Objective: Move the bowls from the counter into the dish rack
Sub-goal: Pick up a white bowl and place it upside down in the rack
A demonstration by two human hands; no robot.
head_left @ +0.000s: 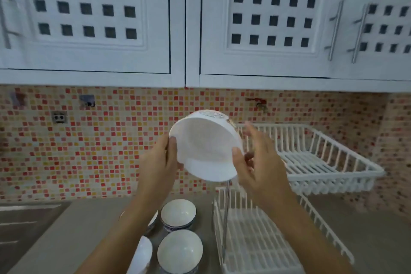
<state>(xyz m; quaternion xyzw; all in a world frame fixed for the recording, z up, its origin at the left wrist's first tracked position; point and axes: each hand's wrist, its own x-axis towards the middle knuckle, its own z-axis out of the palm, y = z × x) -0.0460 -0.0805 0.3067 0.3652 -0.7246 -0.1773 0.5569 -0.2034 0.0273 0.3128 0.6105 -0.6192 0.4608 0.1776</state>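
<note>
Fingers of the left hand curl round the left rim of a large white bowl, thumb lying on the inner edge, while the right hand meets the opposite rim with its thumb pressed on the inside and its other fingers spread loosely behind the wall, blurred. Held between both hands in the air, the bowl is tipped on its side so that its plain white inside faces the camera; a faint printed pattern shows on the outer wall at the top.

It hangs above the counter, just left of the upper tier of a white two-tier dish rack and above the front of the lower tier.

Down on the counter, left of the rack, sit smaller bowls with white insides and blue-patterned outsides: one further back, one nearer, a third tilted at the lower edge, and another mostly hidden behind the left forearm.
</note>
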